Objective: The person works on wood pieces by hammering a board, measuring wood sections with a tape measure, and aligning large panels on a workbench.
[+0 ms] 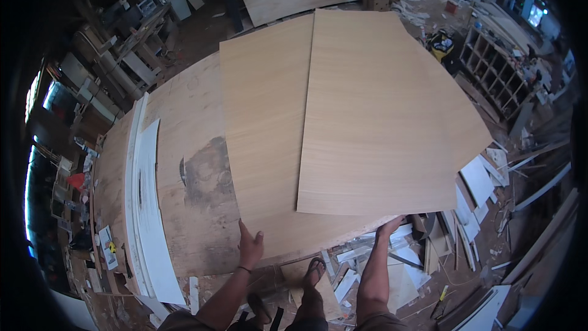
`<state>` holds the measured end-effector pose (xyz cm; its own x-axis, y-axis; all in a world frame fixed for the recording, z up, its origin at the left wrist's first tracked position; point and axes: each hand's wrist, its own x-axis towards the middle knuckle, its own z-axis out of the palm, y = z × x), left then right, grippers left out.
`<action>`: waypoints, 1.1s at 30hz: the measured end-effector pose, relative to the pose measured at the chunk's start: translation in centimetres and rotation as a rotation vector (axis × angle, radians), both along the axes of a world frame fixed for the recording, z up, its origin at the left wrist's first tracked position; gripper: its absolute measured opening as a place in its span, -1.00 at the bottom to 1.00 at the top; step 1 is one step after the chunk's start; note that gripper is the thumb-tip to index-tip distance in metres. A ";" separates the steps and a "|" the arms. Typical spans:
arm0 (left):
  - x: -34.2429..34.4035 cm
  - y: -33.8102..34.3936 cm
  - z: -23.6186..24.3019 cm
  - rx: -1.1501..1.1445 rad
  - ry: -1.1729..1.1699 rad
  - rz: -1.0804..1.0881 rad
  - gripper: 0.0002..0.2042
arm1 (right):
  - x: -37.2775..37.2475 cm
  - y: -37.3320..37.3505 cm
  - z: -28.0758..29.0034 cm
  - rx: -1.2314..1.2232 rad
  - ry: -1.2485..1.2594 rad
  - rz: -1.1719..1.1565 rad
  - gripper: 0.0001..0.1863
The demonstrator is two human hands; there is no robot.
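2 large wood-faced sheets lie overlapped on a plywood-topped worktable (187, 107), covering its right side from near the far edge to the near edge. The lower sheet (263, 116) shows along its left side and near end; the upper sheet (373, 110) lies on it, set farther right and slightly skewed. The long axis of each appears to run away from the person, toward the worktable's far edge.

The left hand (250, 250) is at the lower sheet's left edge, by its near left corner, thumb and forefinger spread apart; the other fingers are unclear. The right hand (389, 228) reaches up to the sheets' near side, toward their right corner. Its fingertips are lost at the edge, so I cannot tell whether they grip or only touch. The upper sheet lies directly beyond the right hand, the nearer of the 2; from the left hand it lies ahead and to the right.

Long white strips (149, 199) run along the worktable's left edge, and a dark stain (211, 171) marks its top between them and the lower sheet. Pale offcuts (401, 282) litter the floor off its near right corner.
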<state>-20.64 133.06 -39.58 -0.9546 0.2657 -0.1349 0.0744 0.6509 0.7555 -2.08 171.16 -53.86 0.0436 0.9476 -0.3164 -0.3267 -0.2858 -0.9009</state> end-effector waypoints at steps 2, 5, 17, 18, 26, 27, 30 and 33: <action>0.0 0.2 0.1 -0.053 -0.005 -0.019 -0.14 | -0.5 -1.1 5.9 -0.012 0.113 0.006 -0.23; -0.2 1.3 0.0 -0.044 0.036 -0.072 -0.11 | 1.6 0.1 3.0 0.217 0.044 0.011 -0.18; 8.1 -4.3 4.5 -0.199 0.375 0.046 -0.21 | 9.1 10.3 10.6 0.374 -0.521 -0.280 -0.70; 9.5 -5.3 5.1 -0.072 0.317 0.031 -0.26 | 9.3 9.6 11.9 0.415 -0.533 -0.260 -0.70; 24.0 -6.8 6.2 0.448 -0.545 -0.514 -0.56 | 14.1 -12.7 27.2 0.456 -0.239 0.126 -0.76; 26.2 -6.3 6.5 0.563 -0.648 -0.480 -0.56 | 15.5 -15.9 27.3 0.534 -0.249 0.183 -0.74; 30.0 -6.0 10.2 0.879 -1.080 -0.236 -0.56 | 19.5 -26.6 28.0 0.579 -0.238 0.419 -0.72; 32.2 -8.3 15.0 1.126 -1.126 0.039 -0.60 | 22.5 -36.9 29.1 0.530 -0.236 0.608 -0.67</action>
